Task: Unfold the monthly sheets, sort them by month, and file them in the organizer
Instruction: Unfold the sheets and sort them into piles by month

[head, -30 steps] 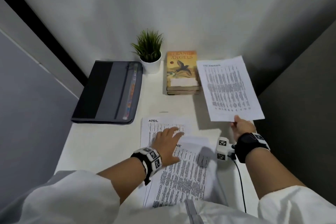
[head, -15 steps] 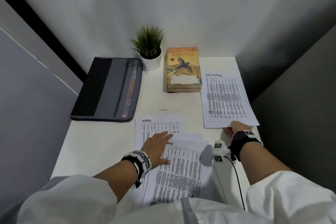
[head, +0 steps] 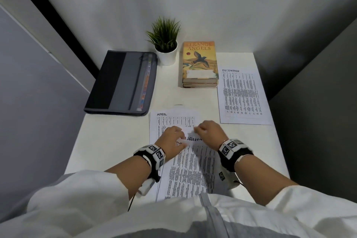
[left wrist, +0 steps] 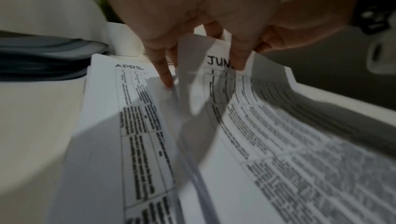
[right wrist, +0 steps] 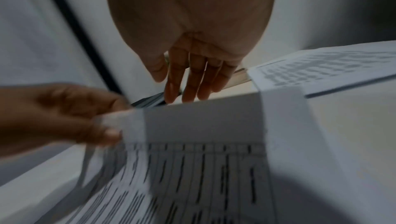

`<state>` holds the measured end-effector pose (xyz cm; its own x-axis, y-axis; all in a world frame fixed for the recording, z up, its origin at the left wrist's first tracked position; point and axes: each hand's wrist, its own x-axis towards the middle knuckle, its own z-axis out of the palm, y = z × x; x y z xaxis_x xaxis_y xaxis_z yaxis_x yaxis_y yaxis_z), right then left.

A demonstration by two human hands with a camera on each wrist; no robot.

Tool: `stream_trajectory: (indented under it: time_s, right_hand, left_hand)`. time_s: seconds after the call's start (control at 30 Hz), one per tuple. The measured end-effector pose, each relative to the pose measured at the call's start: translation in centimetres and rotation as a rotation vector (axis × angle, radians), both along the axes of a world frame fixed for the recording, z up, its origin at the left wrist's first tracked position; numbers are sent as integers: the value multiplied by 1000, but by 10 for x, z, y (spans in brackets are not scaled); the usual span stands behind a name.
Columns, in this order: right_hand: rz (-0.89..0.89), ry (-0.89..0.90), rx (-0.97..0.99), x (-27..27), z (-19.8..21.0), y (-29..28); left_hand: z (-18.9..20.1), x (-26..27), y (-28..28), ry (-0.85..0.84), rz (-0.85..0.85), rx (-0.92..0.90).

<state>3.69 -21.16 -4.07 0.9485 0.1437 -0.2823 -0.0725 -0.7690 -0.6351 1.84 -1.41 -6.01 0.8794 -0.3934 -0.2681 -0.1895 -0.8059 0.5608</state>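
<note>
Since the earlier frames the right hand (head: 209,133) has let go of the DECEMBER sheet (head: 243,96), which now lies flat on the counter (head: 116,141) at the right, beside the books (head: 200,63). That hand has come over to the near stack of sheets. Left hand (head: 172,137) pinches the top edge of a sheet (right wrist: 203,119) lifted above the JUNE sheet (left wrist: 268,126); head view shows "UGUST" between the hands. Right fingers (right wrist: 193,78) reach behind that edge; grip cannot be told. APRIL sheet (head: 173,120) lies underneath, partly covered. Organizer (head: 121,83) lies closed at far left, well apart.
</note>
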Motion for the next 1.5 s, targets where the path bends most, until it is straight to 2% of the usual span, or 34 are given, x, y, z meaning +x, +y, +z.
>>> stream_trajectory:
  time_s: [0.1,0.23,0.3,0.4,0.47,0.53,0.77,0.87,1.03,1.17,1.33,1.5]
  right_hand:
    - [136,5,-72,-12,-2,12]
    - [151,17,-113,-23,-8,9]
    - [146,17,-104,-29,-13,7]
    - [112,8,-44,-38,-18,5]
    - [114,-28,-47,-43,-23,4]
    - [122,-79,-105,-46,-26,5]
    - [124,-125,-190,-50,-33,6]
    - [95,-128,-168,-51,-34,7]
    - [84,-148,-146,-53,-31,4]
    - [97,-234,-196,-53,-29,0]
    - [134,-257,-147,-51,-27,-2]
    - [144,-244,-151,-49,-26,-3]
  left_hand:
    - [8,1,4,78,105,-98]
    - [14,2,5,126,276,-269]
    - [14,1,6,154,331,-294]
    - [12,1,9,103,250,-251]
    - [8,4,10,65,145,-128]
    - [5,5,11,70,134,-46]
    - [7,7,12,11,43,31]
    - [10,7,13,-6,71,-15]
    - [8,9,10,108,189,-140]
    - [6,10,8,140,271,-201]
    - [1,9,11,83,177,-144]
    - [0,9,7,146,210,-164]
